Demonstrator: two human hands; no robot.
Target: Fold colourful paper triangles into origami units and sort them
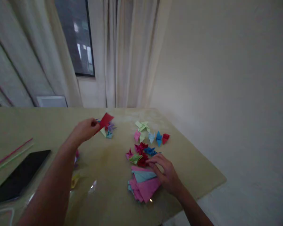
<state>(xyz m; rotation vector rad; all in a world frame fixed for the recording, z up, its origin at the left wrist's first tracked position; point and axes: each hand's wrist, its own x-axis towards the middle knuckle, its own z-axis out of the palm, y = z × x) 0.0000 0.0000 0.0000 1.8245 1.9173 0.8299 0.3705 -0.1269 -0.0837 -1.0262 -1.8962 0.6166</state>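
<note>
My left hand (86,130) is closed in a pinch on a red folded paper (106,119), raised over a small cluster of purple, blue and green folded papers (110,127). At the right, my right hand (166,172) has its thumb and forefinger brought together at the edge of a dark red origami piece (142,160). A light green origami piece (135,159) touches it on the left. Just below lies a stack of pink and light blue folded papers (146,186). Red and blue origami pieces (151,151) sit just beyond these fingers.
Farther back on the table (191,157) are a pale green pinwheel-shaped paper (143,126) and a row of small origami pieces (158,138). To the left lie a black flat object (21,172) and thin pink and green sticks (13,153). A yellow paper (74,180) is near my left forearm.
</note>
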